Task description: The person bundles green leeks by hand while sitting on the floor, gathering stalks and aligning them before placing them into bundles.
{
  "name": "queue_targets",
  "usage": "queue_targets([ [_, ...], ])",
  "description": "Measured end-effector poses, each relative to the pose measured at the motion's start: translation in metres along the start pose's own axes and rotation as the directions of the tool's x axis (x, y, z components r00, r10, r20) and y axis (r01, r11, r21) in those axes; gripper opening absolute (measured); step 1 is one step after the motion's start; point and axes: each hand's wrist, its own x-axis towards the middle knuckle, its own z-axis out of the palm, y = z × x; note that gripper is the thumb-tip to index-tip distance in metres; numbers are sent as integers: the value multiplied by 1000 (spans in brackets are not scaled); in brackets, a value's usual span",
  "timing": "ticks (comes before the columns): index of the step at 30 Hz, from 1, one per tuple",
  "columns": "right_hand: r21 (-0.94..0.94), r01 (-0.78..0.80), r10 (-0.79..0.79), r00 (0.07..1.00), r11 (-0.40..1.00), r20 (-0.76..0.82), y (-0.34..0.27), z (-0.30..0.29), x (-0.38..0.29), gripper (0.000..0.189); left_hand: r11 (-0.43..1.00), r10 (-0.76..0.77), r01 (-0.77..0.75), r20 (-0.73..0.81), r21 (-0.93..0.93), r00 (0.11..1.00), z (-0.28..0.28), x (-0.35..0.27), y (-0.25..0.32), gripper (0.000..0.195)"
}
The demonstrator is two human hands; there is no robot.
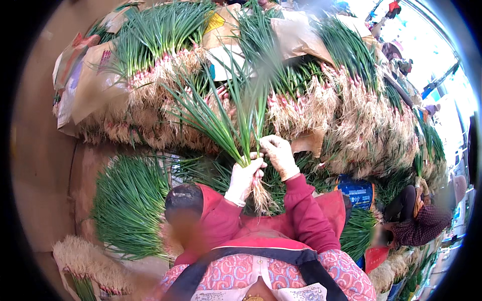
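My gloved left hand (244, 178) is closed around a small bunch of green onions (229, 139) near its base, in the middle of the view. The green leaves fan up and away from me, and the pale roots hang below my fist over my lap. Right beside it, my gloved right hand (279, 155) has thumb and fingers pinched at a stalk on the right side of the bunch. A large pile of trimmed-looking green onions (130, 207) lies on the left, its leaves pointing left.
Long heaps of green onions with pink bulbs and shaggy roots (301, 98) stretch across the far side, with brown paper sacks (297, 35) among them. A blue printed bag (356, 192) lies at the right. A co-worker (421, 222) crouches farther right, holding onions.
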Motion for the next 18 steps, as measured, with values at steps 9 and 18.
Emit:
queue_targets([
  [9, -637, 70, -336, 891, 767, -306, 34, -21, -1, 17, 996, 74, -68, -93, 65, 993, 3, 6, -2, 14],
  [18, -603, 85, -69, 996, 793, 51, -47, -39, 12, 35, 944, 222, -188, 99, -271, 970, 14, 1, 14, 22],
])
